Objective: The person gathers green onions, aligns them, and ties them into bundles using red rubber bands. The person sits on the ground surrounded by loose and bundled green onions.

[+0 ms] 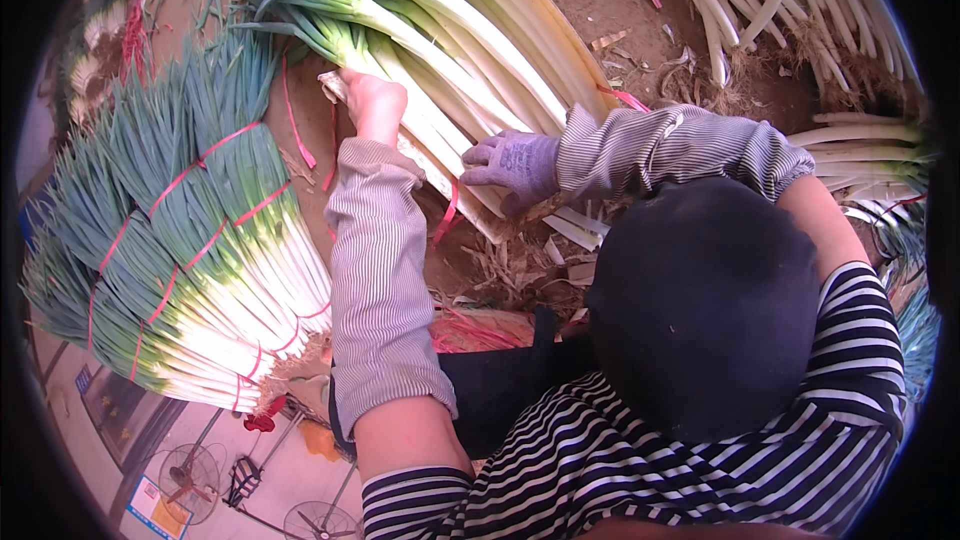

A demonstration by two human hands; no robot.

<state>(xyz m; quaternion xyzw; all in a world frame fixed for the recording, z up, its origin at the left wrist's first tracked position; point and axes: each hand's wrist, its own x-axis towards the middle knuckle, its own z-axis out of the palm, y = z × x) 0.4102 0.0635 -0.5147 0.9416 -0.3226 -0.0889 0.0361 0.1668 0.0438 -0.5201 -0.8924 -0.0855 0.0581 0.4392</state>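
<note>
Green onions [450, 52] with thick white stalks lie loosely side by side in a shallow trough with a pale edge. At its left side, my bare left hand [375, 101] is against the trough's edge and the stalks below the leaves; its fingers are mostly hidden. My right hand [514, 165], in a light purple knit glove, lies over the lower white stalks with its fingers apart. A pink strap [448, 214] hangs at the trough's near edge. Striped sleeve covers are on both forearms.
Tied bundles of green onions [202, 240] stand fanned out at left. More loose stalks [795, 7] lie at upper right, others at right. Dry peelings [517, 262] and pink straps litter the ground. A dark rounded cap [705, 307] hides part of the view. Fans [187, 484] are at lower left.
</note>
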